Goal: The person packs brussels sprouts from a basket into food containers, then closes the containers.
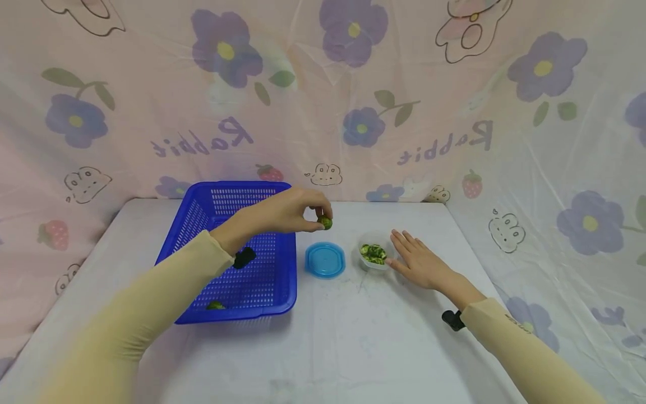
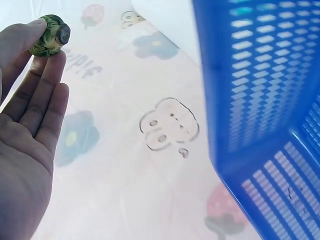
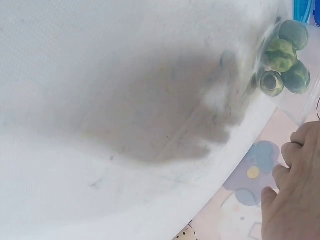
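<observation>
My left hand [image 1: 292,210] pinches a green Brussels sprout [image 1: 327,223] between thumb and fingers, held above the table past the right rim of the blue basket. Its browned cut stem [image 2: 63,34] faces the camera in the left wrist view. My right hand [image 1: 418,262] has its fingers extended beside a small clear tub [image 1: 374,268], the thumb at the tub's right side; whether it touches cannot be told. Several Brussels sprouts [image 3: 281,55] lie inside the tub. Between tub and basket is a round light-blue lid [image 1: 325,260], flat on the table.
The large blue slotted basket [image 1: 286,306] stands at the left, partly hidden by my left arm. One Brussels sprout [image 1: 216,306] shows near its front wall. A patterned cloth [image 1: 303,112] hangs behind and beside the white table [image 1: 343,348].
</observation>
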Available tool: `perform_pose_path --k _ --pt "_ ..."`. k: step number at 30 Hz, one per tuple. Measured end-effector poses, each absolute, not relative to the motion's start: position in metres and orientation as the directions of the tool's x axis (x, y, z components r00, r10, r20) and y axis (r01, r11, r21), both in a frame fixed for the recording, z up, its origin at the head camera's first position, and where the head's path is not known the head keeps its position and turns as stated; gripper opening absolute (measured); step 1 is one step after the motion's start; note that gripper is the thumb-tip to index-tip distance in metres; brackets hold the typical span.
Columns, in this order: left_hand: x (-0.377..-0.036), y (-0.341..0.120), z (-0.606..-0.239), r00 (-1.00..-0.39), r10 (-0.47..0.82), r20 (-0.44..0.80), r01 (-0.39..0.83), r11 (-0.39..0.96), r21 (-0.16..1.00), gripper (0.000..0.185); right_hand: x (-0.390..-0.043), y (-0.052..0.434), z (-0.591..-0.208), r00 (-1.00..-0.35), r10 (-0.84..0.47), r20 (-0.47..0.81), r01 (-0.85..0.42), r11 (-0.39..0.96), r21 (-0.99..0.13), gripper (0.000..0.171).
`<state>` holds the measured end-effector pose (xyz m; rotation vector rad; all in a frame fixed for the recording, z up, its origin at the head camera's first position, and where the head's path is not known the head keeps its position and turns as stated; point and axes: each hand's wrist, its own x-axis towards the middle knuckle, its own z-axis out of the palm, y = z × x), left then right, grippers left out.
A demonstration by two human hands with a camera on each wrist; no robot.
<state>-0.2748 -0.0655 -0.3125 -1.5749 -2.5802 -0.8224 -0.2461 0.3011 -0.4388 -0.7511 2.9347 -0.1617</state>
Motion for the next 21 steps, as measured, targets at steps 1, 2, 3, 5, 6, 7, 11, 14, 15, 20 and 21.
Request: perform_pose_path --k 1,2,3,5,6,7,11,14,15,20,21 --pt "-0.276 -0.062 -0.312 -0.496 0.825 0.270 0.829 0.357 0.429 0.019 -0.246 0.301 -0.439 -0.872 -0.484 -0.077 -0.472 0.872 -0.130 0.076" --pt "-0.278 -0.058 -0.312 -0.498 0.825 0.267 0.827 0.359 0.434 0.019 -0.246 0.301 -0.439 -0.872 -0.484 -0.078 -0.472 0.871 -0.133 0.076" --pt "-0.279 -0.054 -0.311 -0.500 0.824 0.265 0.825 0.360 0.435 0.019 -0.246 0.302 -0.439 -0.872 -0.484 -0.078 -0.472 0.872 -0.133 0.076" --pt "-0.282 -0.045 -0.310 -0.499 0.826 0.262 0.822 0.355 0.445 0.019 -0.246 0.301 -0.439 -0.872 -0.483 -0.079 -0.471 0.872 -0.134 0.077" --pt "-0.283 -0.041 -0.310 -0.493 0.828 0.266 0.824 0.347 0.448 0.019 -0.246 0.301 -0.439 -0.872 -0.483 -0.079 -0.471 0.872 -0.136 0.077" --pt "-0.285 -0.036 -0.310 -0.489 0.831 0.267 0.825 0.340 0.453 0.018 -0.245 0.301 -0.438 -0.872 -0.482 -0.079 -0.469 0.872 -0.140 0.077" --pt "-0.288 -0.017 -0.309 -0.466 0.843 0.270 0.831 0.311 0.462 0.019 -0.245 0.300 -0.437 -0.875 -0.478 -0.084 -0.464 0.874 -0.143 0.077" --pt "-0.290 -0.003 -0.310 -0.460 0.848 0.262 0.831 0.307 0.465 0.019 -0.246 0.300 -0.438 -0.876 -0.475 -0.085 -0.462 0.876 -0.136 0.077" --pt "-0.291 0.002 -0.310 -0.461 0.850 0.257 0.827 0.306 0.471 0.020 -0.246 0.300 -0.438 -0.876 -0.474 -0.086 -0.461 0.877 -0.136 0.076" --pt "-0.297 0.025 -0.318 -0.469 0.854 0.224 0.796 0.299 0.526 0.020 -0.247 0.301 -0.438 -0.876 -0.475 -0.085 -0.463 0.876 -0.132 0.076" --pt "-0.299 0.029 -0.320 -0.469 0.856 0.216 0.787 0.295 0.541 0.020 -0.247 0.301 -0.438 -0.876 -0.475 -0.084 -0.462 0.876 -0.137 0.076"
